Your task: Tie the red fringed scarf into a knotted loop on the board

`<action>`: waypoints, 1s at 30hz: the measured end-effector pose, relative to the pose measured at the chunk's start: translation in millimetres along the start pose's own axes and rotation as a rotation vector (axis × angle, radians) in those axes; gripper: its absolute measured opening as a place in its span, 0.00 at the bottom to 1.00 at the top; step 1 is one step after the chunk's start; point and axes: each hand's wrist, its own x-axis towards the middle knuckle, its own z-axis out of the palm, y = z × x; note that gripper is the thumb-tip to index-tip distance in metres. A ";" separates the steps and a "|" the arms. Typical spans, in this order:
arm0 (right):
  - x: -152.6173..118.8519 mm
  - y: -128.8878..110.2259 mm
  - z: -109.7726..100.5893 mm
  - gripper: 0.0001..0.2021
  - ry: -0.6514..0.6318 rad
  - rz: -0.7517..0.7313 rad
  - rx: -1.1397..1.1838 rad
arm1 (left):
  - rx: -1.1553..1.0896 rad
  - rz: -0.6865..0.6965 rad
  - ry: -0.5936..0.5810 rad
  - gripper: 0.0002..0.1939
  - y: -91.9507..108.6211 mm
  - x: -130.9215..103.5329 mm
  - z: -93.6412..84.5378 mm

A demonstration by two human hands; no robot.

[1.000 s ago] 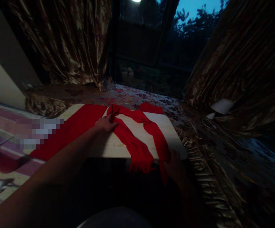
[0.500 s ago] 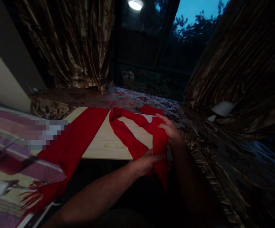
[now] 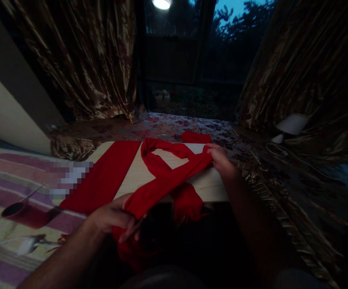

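A long red scarf (image 3: 169,176) lies looped on the light wooden table (image 3: 211,182), one band crossing over another. My left hand (image 3: 115,218) grips that upper band near the table's front edge, and cloth hangs below the fingers into shadow. Toward the right side of the table, my right hand (image 3: 219,158) pinches the same band higher up. Between both hands the cloth is drawn out on a slant. The under band ends in a fringe that drapes over the front edge. A second flat red cloth (image 3: 113,170) covers the table's left part.
On the striped bedcover (image 3: 5,176) at left are a dark red container (image 3: 26,214) and a white plug (image 3: 27,245) with a cable. Another red piece (image 3: 195,137) lies behind the table. A white lamp (image 3: 292,123) stands at right. Patterned curtains (image 3: 95,60) flank the window.
My left hand has moved left and toward me, drawing one scarf band diagonally across the other. The right hand now holds the band near the table's right side. The view has shifted slightly.
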 end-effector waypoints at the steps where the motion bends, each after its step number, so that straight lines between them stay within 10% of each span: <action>1: -1.4 1.8 -0.7 0.33 -0.001 0.014 -0.065 | 0.004 0.059 0.058 0.13 11.6 -9.8 -6.0; 5: -12.4 8.1 -6.2 0.28 -0.018 0.010 -0.284 | -0.029 0.304 0.490 0.20 50.0 -35.9 -13.4; 9: -28.4 7.7 -13.1 0.13 -0.438 0.016 -0.609 | -0.302 0.734 0.774 0.30 66.5 -43.9 -5.3; 13: -45.5 -6.9 -10.6 0.14 -0.927 -0.016 -0.906 | -0.478 0.890 0.743 0.29 73.2 -37.0 0.5; 16: -59.5 -19.5 3.0 0.20 -1.040 -0.099 -0.950 | -0.468 0.962 0.625 0.32 75.9 -25.5 3.4; 23: -125.5 -14.6 69.6 0.38 -0.843 -0.727 -0.509 | -0.520 0.747 0.485 0.33 53.7 13.2 22.4; 30: -159.2 -19.2 106.0 0.35 -0.916 -1.228 -0.894 | -0.517 0.388 0.523 0.31 35.3 47.5 29.0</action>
